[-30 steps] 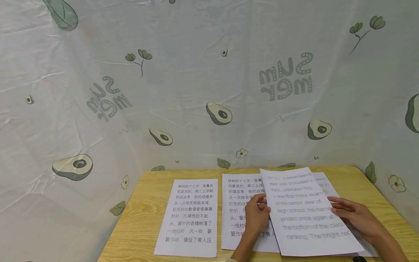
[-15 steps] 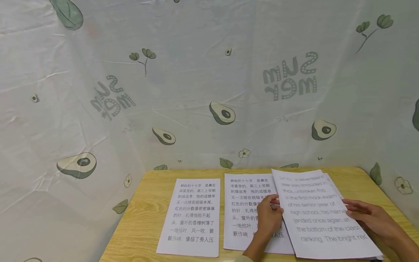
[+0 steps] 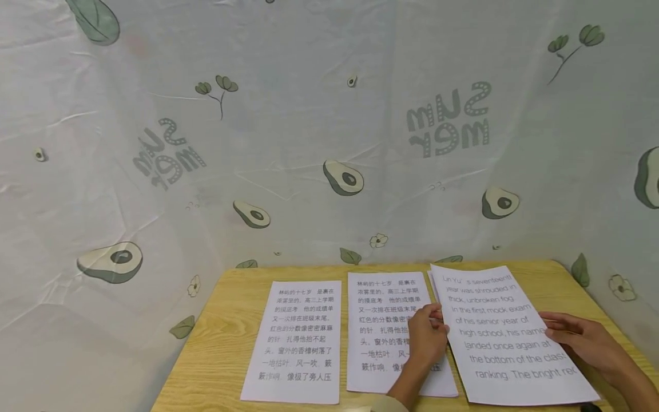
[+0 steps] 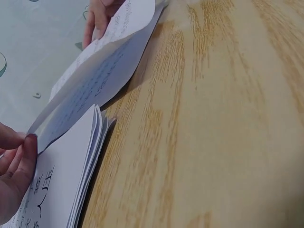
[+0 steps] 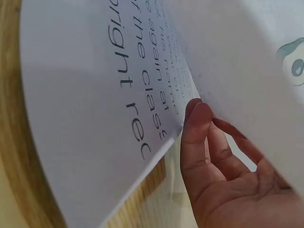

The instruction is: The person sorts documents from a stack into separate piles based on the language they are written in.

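Both hands hold a printed sheet of paper with English text at the right of the table. My left hand pinches its left edge between thumb and fingers. At the opposite edge, my right hand grips with the thumb near the print. In the left wrist view, the held sheet bows up over another English sheet, whose left edge peeks out in the head view. The right wrist view shows the right thumb and fingers at the edge, above a lower sheet with large English words.
A stack of pages in Chinese lies under the left forearm, its layered edges visible in the left wrist view. Farther left lies another Chinese page. A small black object sits at the bottom edge. Behind the wooden table hangs an avocado-print cloth.
Both hands have moved right with the held sheet, uncovering more of the middle Chinese stack. The English sheet beneath, earlier showing at the right, now shows only along the left edge.
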{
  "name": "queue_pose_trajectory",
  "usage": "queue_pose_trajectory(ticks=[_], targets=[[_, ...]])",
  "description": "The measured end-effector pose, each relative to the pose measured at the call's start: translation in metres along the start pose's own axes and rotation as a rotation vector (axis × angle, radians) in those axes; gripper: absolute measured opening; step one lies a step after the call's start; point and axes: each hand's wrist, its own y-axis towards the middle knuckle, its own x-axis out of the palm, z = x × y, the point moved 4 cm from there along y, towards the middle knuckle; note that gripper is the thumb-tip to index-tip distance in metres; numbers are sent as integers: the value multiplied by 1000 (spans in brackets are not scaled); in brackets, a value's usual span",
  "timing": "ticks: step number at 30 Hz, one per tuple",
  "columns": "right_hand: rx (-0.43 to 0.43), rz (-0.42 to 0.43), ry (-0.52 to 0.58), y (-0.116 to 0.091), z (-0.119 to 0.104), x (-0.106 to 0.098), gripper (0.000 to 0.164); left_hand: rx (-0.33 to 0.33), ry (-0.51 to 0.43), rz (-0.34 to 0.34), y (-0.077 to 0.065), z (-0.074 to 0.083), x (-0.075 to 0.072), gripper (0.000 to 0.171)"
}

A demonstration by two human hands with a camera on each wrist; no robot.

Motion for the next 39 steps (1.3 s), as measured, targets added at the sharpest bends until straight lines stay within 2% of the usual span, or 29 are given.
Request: queue_pose_trajectory(ticks=[4,12,18,22,26,31,39], targets=[[-25,20,-34,0,0,1,61,-7,18,-10,0,0,1,45],[-30,90,-188,-3,-4,5,53,11,62,-31,1,0,1,44],[-24,147,-225,-9,-7,2,51,67,133,-86,-1,9,-9,46],[-18,153,-217,-15,-15,5,50,113,146,-80,-1,14,-25,47],[-33,104,-180,-21,-30,15,51,132,137,-59,2,11,-45,45],[-71,44,-105,-23,-53,44,54,146,149,-39,8,2,-79,47],[-109,34,-34,-23,-85,86,53,144,196,-38,4,-10,-126,49]])
